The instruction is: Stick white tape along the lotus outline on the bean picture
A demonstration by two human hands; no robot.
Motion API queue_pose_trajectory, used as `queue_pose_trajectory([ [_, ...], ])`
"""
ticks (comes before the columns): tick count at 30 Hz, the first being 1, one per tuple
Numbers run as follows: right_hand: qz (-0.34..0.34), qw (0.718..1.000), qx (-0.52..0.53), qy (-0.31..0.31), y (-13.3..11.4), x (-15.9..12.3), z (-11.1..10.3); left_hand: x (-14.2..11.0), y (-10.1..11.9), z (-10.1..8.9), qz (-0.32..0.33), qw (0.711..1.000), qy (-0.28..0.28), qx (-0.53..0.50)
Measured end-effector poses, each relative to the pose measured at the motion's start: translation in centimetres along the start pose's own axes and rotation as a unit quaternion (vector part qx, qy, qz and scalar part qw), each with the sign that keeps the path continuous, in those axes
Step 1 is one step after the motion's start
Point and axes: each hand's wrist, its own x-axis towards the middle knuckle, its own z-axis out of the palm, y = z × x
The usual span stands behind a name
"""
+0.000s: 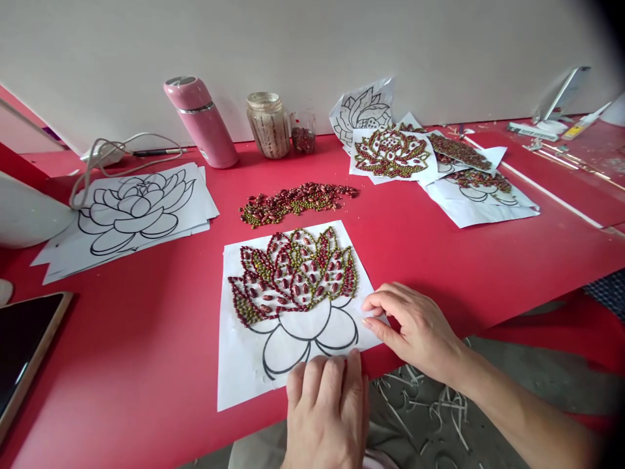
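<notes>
A white sheet [244, 378] with a lotus outline lies at the red table's front edge. Red beans and green beans [293, 273] fill its upper petals, while the lower petals are bare. My left hand [325, 410] rests flat on the sheet's bottom edge with its fingers stretched out together and nothing in it. My right hand [415, 329] is at the sheet's right edge, fingers curled, thumb and forefinger pinching the paper near its corner. A loose heap of red and green beans [297, 200] lies just behind the sheet.
Blank lotus sheets [137, 212] are stacked at the left, bean-covered ones [393, 153] at the back right. Along the wall stand a pink flask [202, 120], a jar [267, 124] and a small glass of beans [303, 132]. A tablet [22, 345] lies at the front left.
</notes>
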Motion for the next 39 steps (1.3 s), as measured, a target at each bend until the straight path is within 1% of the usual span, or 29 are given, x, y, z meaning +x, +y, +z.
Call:
queue_pose_trajectory([
  [2,-0.006,0.999,0.035,0.027,0.1,-0.3,-0.1,-0.1,-0.1,0.2,0.008,1.0,0.0,0.005],
  [4,-0.007,0.995,0.062,0.072,0.0,-0.7,-0.2,-0.1,-0.3,0.4,0.02,1.0,0.014,0.007],
  [6,-0.017,0.994,0.053,0.099,-0.5,-1.3,-0.3,-0.1,-0.4,0.5,0.028,0.999,0.034,0.009],
  [7,-0.025,0.994,0.04,0.094,-0.8,-1.5,-0.3,-0.1,-0.4,0.5,0.032,0.999,0.039,0.009],
  [9,-0.035,0.998,0.02,0.05,-1.5,-1.9,-0.1,-0.1,-0.4,0.3,0.035,0.999,0.029,0.011],
  [11,-0.022,1.0,0.011,0.006,-2.1,-2.0,0.1,0.0,-0.3,0.0,0.035,0.999,0.01,0.014],
  [14,0.001,1.0,-0.006,-0.023,-2.7,-1.8,0.5,0.1,-0.1,-0.2,0.03,0.999,0.004,0.013],
  [19,0.01,0.998,-0.041,-0.053,-2.8,-1.3,0.6,-0.2,-0.1,0.4,0.014,0.999,0.047,-0.003],
  [22,0.005,0.994,-0.084,-0.076,-3.0,-1.2,0.4,-0.5,0.0,0.8,0.012,0.999,0.053,-0.005],
  [24,-0.008,0.989,-0.122,-0.089,-3.3,-1.1,0.4,-0.5,0.1,1.0,-0.002,0.998,0.066,-0.003],
  [27,-0.034,0.98,-0.174,-0.092,-3.5,-0.9,0.6,-0.6,0.2,1.3,-0.02,0.996,0.091,-0.002],
  [31,-0.043,0.976,-0.199,-0.082,-3.4,-1.0,1.1,-0.4,0.1,1.1,-0.007,0.995,0.097,-0.007],
  [36,-0.028,0.982,-0.176,-0.066,-3.0,-1.7,1.6,-0.2,0.0,0.3,0.008,0.999,0.046,-0.009],
  [39,-0.027,0.984,-0.163,-0.064,-2.9,-2.1,1.6,-0.2,0.1,0.1,0.007,0.999,0.03,-0.011],
])
